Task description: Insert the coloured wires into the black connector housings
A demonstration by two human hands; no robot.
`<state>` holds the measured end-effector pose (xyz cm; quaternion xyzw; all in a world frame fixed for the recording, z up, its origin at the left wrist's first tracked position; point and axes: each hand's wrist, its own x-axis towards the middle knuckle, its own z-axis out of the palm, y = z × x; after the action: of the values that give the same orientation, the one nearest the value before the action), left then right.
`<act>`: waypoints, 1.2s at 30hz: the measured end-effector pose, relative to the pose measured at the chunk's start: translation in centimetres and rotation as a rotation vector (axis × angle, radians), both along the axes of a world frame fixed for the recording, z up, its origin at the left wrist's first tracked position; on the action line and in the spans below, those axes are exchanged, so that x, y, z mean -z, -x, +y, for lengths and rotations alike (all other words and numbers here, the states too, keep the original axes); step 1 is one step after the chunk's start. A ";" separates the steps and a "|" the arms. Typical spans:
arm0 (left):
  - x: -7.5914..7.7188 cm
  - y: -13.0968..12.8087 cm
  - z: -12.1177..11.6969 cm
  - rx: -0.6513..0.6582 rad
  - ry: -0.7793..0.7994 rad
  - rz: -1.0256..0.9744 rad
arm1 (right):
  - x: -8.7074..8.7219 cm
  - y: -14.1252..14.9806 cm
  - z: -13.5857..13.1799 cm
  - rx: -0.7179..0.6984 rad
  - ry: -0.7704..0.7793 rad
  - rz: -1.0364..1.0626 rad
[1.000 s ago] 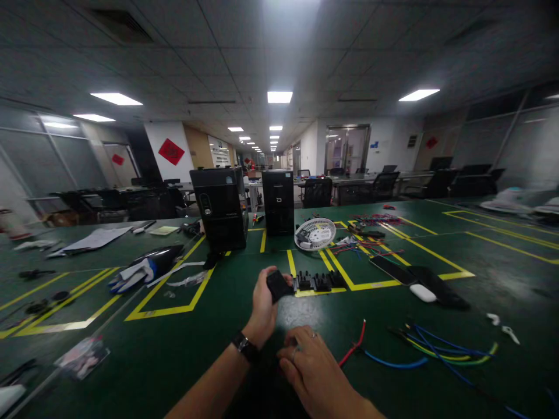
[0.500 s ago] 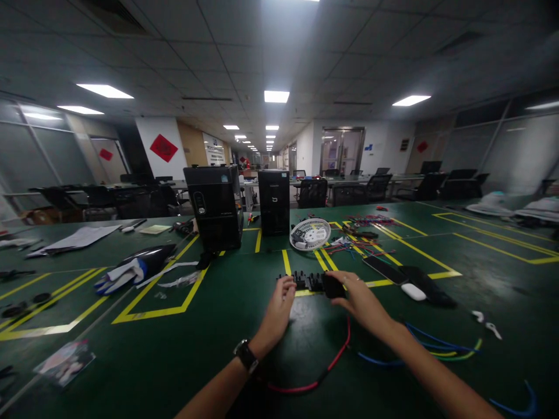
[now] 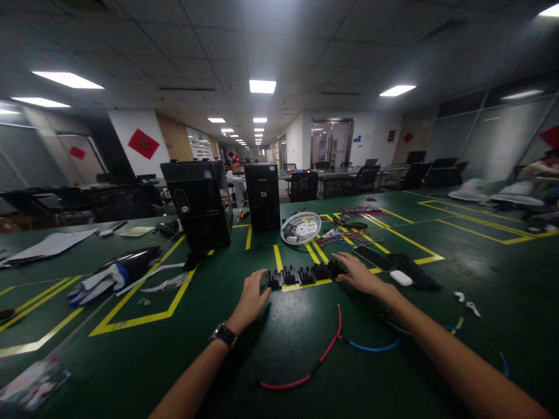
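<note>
Several black blocks, possibly terminal blocks, stand side by side in a row across a yellow tape line. At the row's left end is my left hand, its thumb and fingers apart beside the end block. My right hand has its thumb and fingertips around the block at the right end, partly hiding it. Nearer to me lies a curved red cable, with a blue cable to its right, partly beneath my right forearm.
Two black computer towers and a white basket stand beyond the row. Loose wires, a phone, a white case and earbuds lie right. A glove is at left.
My right hand has brought the black block it held to the row's right end. My left hand's fingers have spread apart. The view has shifted to the right.
</note>
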<state>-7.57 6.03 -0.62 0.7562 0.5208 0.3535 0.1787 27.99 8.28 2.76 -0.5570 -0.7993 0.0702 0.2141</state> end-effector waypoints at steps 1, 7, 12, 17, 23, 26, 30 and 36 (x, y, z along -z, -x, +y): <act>0.1 0.0 0.5 0.010 -0.012 0.048 | -0.6 -0.6 -1.3 0.011 -0.029 -0.002; 0.5 -0.6 2.6 0.099 0.028 0.196 | -2.4 -2.0 -12.2 -0.099 0.105 -0.013; 0.4 -0.8 1.5 0.079 -0.052 0.016 | -0.4 0.9 -17.6 -0.114 0.151 -0.102; 0.1 -1.0 -2.2 0.010 0.091 -0.376 | -1.2 3.3 -18.0 -0.153 0.172 -0.051; 0.1 -2.0 -4.9 0.191 0.369 -0.766 | -3.2 9.5 -14.9 -0.232 0.099 0.199; 0.1 -2.3 -5.0 0.244 0.316 -0.804 | -1.9 12.8 -12.5 -0.273 -0.003 0.285; 0.4 -2.4 -5.2 0.290 0.229 -0.755 | 0.3 14.5 -11.3 -0.287 -0.071 0.348; 0.8 -2.9 -5.3 0.174 0.179 -0.657 | 1.8 13.6 -12.8 -0.287 -0.132 0.318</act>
<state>-4.63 0.70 -1.46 0.6250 0.3980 0.5143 0.4319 14.41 -4.50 0.94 -0.4041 -0.8295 0.1344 0.3613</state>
